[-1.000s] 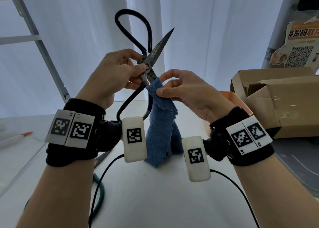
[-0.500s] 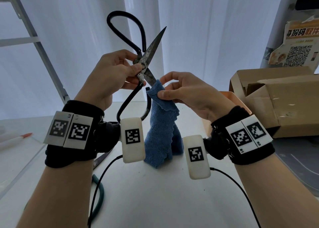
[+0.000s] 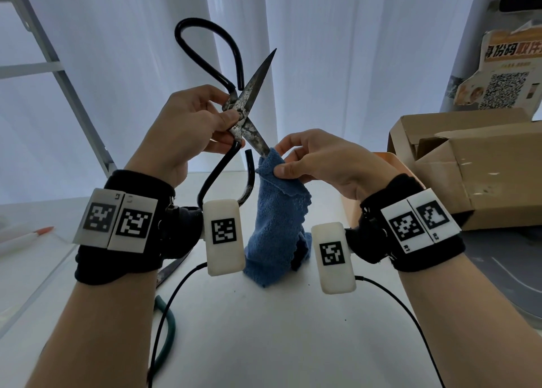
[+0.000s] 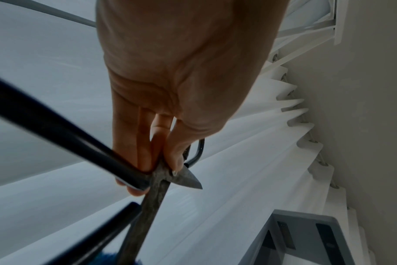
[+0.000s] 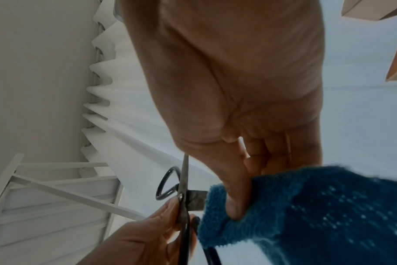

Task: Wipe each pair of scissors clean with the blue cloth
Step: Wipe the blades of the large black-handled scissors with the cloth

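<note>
Holding a large pair of old iron scissors with black looped handles and tarnished grey blades (image 3: 245, 114) up over the white bench (image 3: 264, 329), the left hand (image 3: 187, 132) pinches them at the pivot between thumb and curled fingers. Blades stand spread in a cross: one points up and to the right, the other slants down to the right. Right hand (image 3: 319, 158) has its grip closed on a blue terry cloth (image 3: 278, 214), thumb and fingers pinching the upper end of the fabric round the tip of the lower blade. Remainder of the cloth hangs down, its bottom reaching the bench between the two wrists. Right wrist view: cloth wraps the blade end, bare metal showing between cloth and pivot. Open brown cardboard box (image 3: 481, 164) sits at the right of the bench. White pleated curtain (image 3: 337, 50) behind.
</note>
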`<move>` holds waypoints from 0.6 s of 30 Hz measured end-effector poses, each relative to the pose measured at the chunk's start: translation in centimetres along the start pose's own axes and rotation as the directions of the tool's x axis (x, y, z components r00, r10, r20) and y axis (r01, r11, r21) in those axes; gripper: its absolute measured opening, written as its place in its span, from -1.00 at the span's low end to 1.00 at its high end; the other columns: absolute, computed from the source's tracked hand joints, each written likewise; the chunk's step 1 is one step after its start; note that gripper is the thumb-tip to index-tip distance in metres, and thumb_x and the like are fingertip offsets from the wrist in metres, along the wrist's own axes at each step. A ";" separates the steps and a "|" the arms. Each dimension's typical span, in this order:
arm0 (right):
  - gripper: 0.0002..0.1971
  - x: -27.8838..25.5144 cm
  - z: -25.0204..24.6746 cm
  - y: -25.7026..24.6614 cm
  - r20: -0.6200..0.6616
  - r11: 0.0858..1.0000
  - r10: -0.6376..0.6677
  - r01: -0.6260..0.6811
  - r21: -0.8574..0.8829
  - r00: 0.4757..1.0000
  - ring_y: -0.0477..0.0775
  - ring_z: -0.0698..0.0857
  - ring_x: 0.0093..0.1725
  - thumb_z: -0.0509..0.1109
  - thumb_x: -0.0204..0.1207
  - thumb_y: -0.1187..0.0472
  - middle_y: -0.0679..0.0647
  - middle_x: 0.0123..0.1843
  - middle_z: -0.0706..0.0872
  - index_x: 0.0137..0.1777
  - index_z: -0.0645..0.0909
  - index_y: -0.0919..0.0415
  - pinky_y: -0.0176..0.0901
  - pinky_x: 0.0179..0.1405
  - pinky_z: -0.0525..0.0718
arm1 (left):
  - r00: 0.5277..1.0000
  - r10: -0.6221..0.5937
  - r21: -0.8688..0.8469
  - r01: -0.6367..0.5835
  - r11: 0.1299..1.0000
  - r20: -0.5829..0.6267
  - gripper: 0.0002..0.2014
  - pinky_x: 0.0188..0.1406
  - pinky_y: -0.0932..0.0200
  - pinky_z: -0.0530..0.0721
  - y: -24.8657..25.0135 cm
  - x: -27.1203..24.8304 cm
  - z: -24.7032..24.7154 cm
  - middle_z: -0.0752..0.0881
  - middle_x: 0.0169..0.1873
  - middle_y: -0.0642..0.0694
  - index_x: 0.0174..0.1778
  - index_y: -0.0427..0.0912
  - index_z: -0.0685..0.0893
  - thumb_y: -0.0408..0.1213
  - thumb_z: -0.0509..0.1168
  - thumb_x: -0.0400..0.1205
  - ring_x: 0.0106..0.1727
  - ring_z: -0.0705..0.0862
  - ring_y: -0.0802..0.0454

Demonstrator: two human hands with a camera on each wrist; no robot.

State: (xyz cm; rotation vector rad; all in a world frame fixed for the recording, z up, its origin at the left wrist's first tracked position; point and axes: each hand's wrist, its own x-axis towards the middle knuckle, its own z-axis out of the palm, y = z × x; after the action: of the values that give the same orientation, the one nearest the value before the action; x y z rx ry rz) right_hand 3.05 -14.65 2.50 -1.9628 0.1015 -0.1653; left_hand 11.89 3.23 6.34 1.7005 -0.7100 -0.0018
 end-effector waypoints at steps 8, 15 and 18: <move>-0.83 -0.2 -0.8 0.3 -0.067 0.973 0.066 -0.079 -0.218 0.996 -0.05 0.70 -0.24 0.51 0.52 0.40 0.04 -0.23 0.70 0.06 0.70 0.20 -0.30 -0.26 0.65 | 0.999 -0.019 0.032 0.020 0.999 -0.040 -0.86 -0.38 0.26 0.75 -0.5 0.3 1.1 0.62 -0.37 -0.11 0.17 -0.30 0.66 -0.42 0.34 0.70 -0.36 0.81 -0.03; -0.86 0.1 -1.0 1.3 -0.290 0.997 -0.020 -0.003 -0.080 0.957 0.14 0.75 -0.13 0.46 0.54 0.37 0.32 -0.08 0.76 0.08 0.71 0.25 -0.21 -0.30 0.74 | 0.996 -0.002 0.024 0.005 1.000 -0.092 -0.88 -0.33 0.29 0.76 0.1 0.2 -1.4 0.67 -0.30 -0.09 0.15 -0.27 0.68 -0.38 0.30 0.73 -0.36 0.79 0.05; -0.82 -0.2 -0.4 0.2 -0.282 0.978 -0.046 0.101 0.183 0.958 0.03 0.76 -0.26 0.36 0.64 0.38 0.22 -0.15 0.75 0.22 0.62 0.34 -0.26 -0.34 0.73 | 0.999 -0.027 0.030 0.028 0.999 -0.031 -0.88 -0.34 0.28 0.75 0.0 0.1 -0.8 0.68 -0.31 -0.11 0.15 -0.30 0.67 -0.39 0.29 0.74 -0.35 0.80 0.04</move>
State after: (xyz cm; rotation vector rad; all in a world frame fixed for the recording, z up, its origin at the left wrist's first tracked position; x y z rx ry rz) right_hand 2.76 -15.11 2.44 -1.7377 0.1870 -0.4822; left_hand 12.32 3.92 6.62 1.7355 -0.6669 0.0153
